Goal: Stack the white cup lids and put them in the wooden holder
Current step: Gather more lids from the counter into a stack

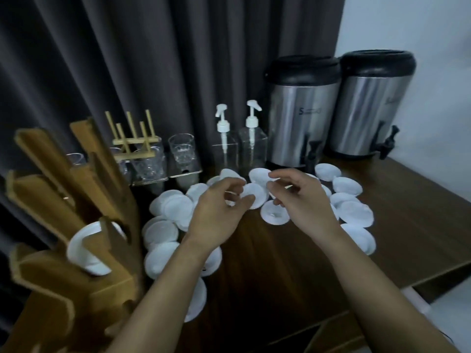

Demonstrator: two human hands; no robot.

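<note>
Several white cup lids [353,211] lie scattered in an arc across the dark wooden table [407,225]. My left hand [219,212] pinches one white lid [254,196] between thumb and fingers above the table's middle. My right hand [303,197] hovers just to its right with fingers curled, the fingertips close to that lid's edge; whether they touch it I cannot tell. The wooden holder [66,225] stands at the left, with a small stack of white lids [86,250] resting in one of its slots.
Two steel drink dispensers [303,110] with black taps stand at the back right. Two clear pump bottles [251,146], glass cups [182,151] and a small bamboo rack [132,138] line the back. A dark curtain hangs behind. The table's edge runs along the right.
</note>
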